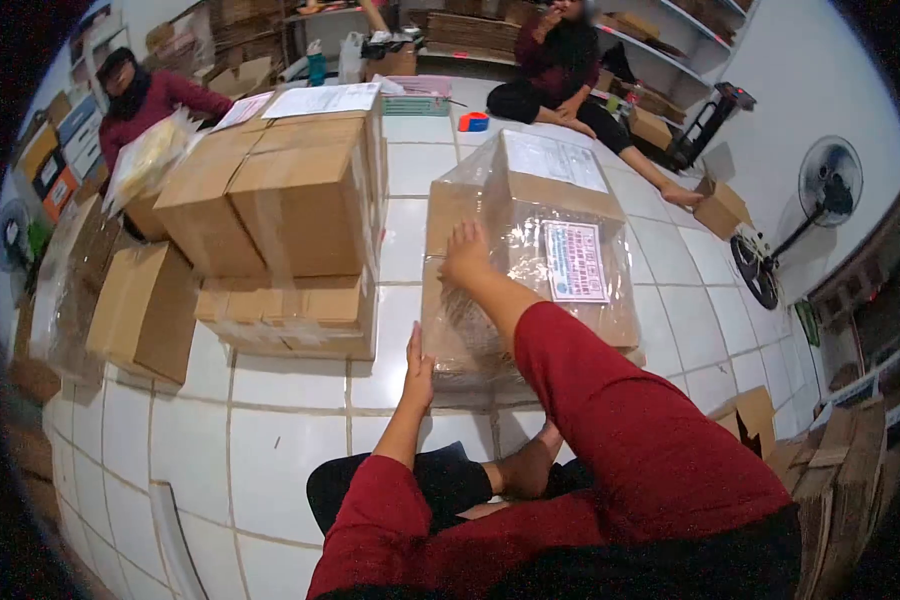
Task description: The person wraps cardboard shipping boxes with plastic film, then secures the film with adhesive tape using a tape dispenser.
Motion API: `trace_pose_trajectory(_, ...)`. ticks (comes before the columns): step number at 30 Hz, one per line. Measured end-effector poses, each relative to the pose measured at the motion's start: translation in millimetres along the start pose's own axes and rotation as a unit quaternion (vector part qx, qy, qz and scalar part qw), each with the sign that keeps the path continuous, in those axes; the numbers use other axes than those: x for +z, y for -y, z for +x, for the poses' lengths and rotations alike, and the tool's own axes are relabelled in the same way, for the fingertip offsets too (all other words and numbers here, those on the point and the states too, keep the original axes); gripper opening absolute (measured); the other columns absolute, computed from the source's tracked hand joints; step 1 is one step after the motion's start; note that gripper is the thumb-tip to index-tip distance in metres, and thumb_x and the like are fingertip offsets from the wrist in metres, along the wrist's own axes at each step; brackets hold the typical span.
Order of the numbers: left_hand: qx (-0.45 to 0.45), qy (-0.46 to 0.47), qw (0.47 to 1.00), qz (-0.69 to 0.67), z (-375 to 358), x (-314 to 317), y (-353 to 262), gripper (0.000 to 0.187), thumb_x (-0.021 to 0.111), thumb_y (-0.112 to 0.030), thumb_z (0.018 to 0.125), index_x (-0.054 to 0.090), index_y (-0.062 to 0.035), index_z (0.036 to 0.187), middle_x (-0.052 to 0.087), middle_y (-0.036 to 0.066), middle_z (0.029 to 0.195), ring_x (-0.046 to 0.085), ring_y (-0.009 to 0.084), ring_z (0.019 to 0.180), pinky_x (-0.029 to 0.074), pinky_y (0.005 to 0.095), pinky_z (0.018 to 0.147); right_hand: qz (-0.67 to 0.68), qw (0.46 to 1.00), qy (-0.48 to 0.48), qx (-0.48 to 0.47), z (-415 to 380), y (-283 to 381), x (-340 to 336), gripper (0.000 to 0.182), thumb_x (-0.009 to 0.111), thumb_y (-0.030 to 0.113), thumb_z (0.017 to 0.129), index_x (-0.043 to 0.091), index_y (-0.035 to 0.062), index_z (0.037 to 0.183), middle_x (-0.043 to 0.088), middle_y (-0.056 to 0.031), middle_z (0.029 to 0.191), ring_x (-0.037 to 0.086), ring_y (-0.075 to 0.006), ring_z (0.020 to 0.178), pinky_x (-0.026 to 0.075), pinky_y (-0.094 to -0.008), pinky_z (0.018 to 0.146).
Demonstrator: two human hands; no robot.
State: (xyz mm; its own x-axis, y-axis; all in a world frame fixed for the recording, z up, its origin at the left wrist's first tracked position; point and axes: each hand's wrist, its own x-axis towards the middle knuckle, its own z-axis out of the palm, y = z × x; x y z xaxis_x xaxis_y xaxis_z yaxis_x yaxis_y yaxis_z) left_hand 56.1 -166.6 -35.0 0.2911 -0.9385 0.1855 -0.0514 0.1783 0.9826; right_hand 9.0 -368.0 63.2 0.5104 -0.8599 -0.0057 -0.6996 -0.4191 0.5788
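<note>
In front of me on the tiled floor stands a bundle of cardboard boxes wrapped in clear plastic. A white paper sheet lies under the wrap on top, and a pink-and-white printed label is on the side facing me. My right hand rests on the wrapped bundle near its left part, fingers apart and pressed to the plastic. Low at the left side of the bundle, my left hand is held upright with fingers stretched out, palm toward the cardboard.
A tall stack of taped boxes stands to the left, another carton beside it. Two people sit farther back, one left, one right. An orange-and-blue tape dispenser and a fan are on the floor.
</note>
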Motion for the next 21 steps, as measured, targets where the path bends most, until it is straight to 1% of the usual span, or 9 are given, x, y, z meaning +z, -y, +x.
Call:
trace_pose_trajectory(5,-0.047,0.025,0.998,-0.016,1,-6,-1,0.056,0.032,-0.016,0.079,0.01,-0.005,0.13,0.015,0.017,0.132,0.014,0.0266,0.122,0.012,0.0326,0.099,0.352,0.911,-0.176,-0.125,-67,5,-46,0.057,0.041,0.04,0.079,0.031,0.0053,0.123,0.026,-0.0128,0.129,0.02,-0.032,0.12,0.01,-0.0469,0.098)
trace_pose_trajectory(7,0.081,0.026,0.994,0.064,6,-9,34,0.059,0.034,-0.019,0.079,0.01,-0.0039,0.13,0.012,0.015,0.133,0.011,0.0258,0.123,0.011,0.0334,0.1,0.173,0.949,-0.207,-0.162,-143,-4,-68,0.056,0.044,0.037,0.077,0.034,0.003,0.121,0.029,-0.0118,0.128,0.029,-0.0272,0.117,0.013,-0.0474,0.097)
trace_pose_trajectory(8,-0.094,0.008,0.995,-0.018,3,-3,-5,0.057,0.034,-0.021,0.081,0.01,-0.0069,0.13,0.011,0.013,0.134,0.01,0.0254,0.123,0.011,0.0333,0.1,0.17,0.953,-0.199,-0.153,-161,-14,-52,0.056,0.044,0.037,0.077,0.034,0.003,0.121,0.029,-0.0118,0.128,0.029,-0.0272,0.117,0.013,-0.0474,0.097)
trace_pose_trajectory(10,-0.082,0.043,0.995,-0.036,2,-8,-5,0.055,0.035,-0.022,0.083,0.01,-0.011,0.131,0.01,0.012,0.135,0.012,0.0245,0.123,0.014,0.0326,0.099,0.072,0.944,-0.163,-0.278,-197,-31,-19,0.056,0.05,0.032,0.072,0.037,0.003,0.118,0.034,-0.0113,0.124,0.035,-0.0255,0.111,0.019,-0.0493,0.094)
trace_pose_trajectory(12,-0.084,0.061,0.994,-0.033,5,-9,-15,0.055,0.036,-0.022,0.083,0.01,-0.0123,0.131,0.01,0.012,0.134,0.014,0.0243,0.122,0.016,0.0327,0.098,0.329,0.877,-0.302,-0.179,-231,-67,-35,0.052,0.052,0.026,0.071,0.04,0.0014,0.115,0.035,-0.0122,0.123,0.035,-0.0259,0.112,0.021,-0.0464,0.094)
trace_pose_trajectory(13,-0.093,0.069,0.993,-0.031,2,-11,-20,0.055,0.037,-0.022,0.084,0.011,-0.0136,0.131,0.011,0.012,0.134,0.015,0.0242,0.122,0.019,0.0329,0.098,0.393,0.912,-0.08,-0.09,-238,-96,-35,0.052,0.051,0.024,0.073,0.037,0.0003,0.117,0.034,-0.0138,0.124,0.032,-0.0266,0.114,0.021,-0.0435,0.095)
trace_pose_trajectory(18,-0.059,0.046,0.99,0.121,1,-12,-39,0.056,0.038,-0.029,0.085,0.011,-0.0106,0.131,0.018,0.015,0.133,0.023,0.0243,0.119,0.023,0.0335,0.095,0.561,0.694,-0.285,0.35,-282,-199,105,0.047,0.037,0.014,0.082,0.024,-0.0007,0.125,0.024,-0.0169,0.13,0.021,-0.0277,0.121,0.015,-0.036,0.099)
trace_pose_trajectory(20,0.122,-0.048,0.925,0.357,0,4,-59,0.048,0.032,-0.026,0.086,0.018,-0.0075,0.129,0.019,0.011,0.133,0.021,0.0235,0.121,0.019,0.0355,0.097,0.528,0.742,-0.282,0.303,-286,-197,150,0.047,0.036,0.016,0.083,0.023,0.0021,0.126,0.023,-0.0159,0.13,0.02,-0.0273,0.122,0.014,-0.0365,0.099)
trace_pose_trajectory(21,0.172,-0.04,0.964,0.201,3,20,-60,0.047,0.027,-0.026,0.087,0.021,-0.0052,0.128,0.021,0.011,0.133,0.02,0.0259,0.122,0.013,0.0367,0.098,0.487,0.793,-0.27,0.25,-287,-193,164,0.046,0.035,0.018,0.084,0.022,0.0049,0.127,0.022,-0.0149,0.131,0.018,-0.0268,0.122,0.014,-0.0371,0.099)
